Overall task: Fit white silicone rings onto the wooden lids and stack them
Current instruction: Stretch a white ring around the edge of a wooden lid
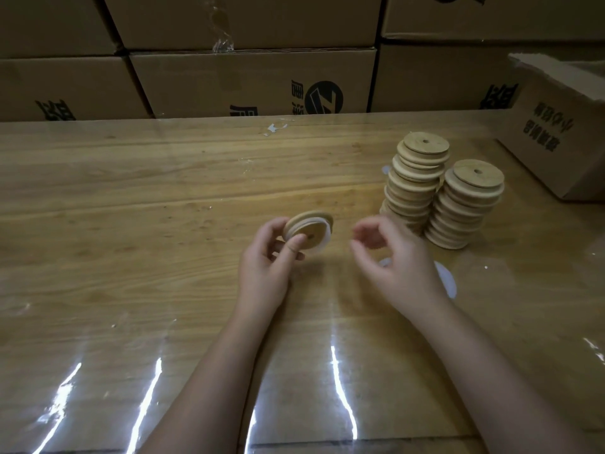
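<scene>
Our left hand (262, 267) held a lid (309, 231) with its white ring (324, 242) on; our right hand (396, 260) hung loose, empty. Two stacks (414, 185) were built; this lid waited.

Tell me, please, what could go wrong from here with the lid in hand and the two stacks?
1. The white ring seems to bulge off one side of the lid held in the left hand; with the right hand apart from it, the ring may slip off.
2. The back stack has offset lids and stands close by the front stack; adding a lid carelessly could topple both.
</scene>
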The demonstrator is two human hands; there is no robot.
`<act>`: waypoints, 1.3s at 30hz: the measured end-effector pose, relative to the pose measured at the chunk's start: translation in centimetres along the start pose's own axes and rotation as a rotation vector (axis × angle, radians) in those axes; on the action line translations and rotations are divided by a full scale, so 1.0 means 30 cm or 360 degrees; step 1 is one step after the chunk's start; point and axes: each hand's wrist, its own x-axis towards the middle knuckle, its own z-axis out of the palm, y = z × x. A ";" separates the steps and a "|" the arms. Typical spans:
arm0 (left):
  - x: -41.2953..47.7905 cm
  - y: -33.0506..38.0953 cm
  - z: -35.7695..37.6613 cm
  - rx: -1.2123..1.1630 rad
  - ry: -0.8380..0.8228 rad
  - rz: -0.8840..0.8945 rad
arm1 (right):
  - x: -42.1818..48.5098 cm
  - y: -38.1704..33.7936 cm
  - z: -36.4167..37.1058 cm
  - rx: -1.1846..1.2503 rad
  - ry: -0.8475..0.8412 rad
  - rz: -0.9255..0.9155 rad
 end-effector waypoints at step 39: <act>-0.002 -0.041 -0.020 0.0261 -0.0433 -0.0061 | 0.008 0.037 0.017 -0.0044 -0.0193 0.0069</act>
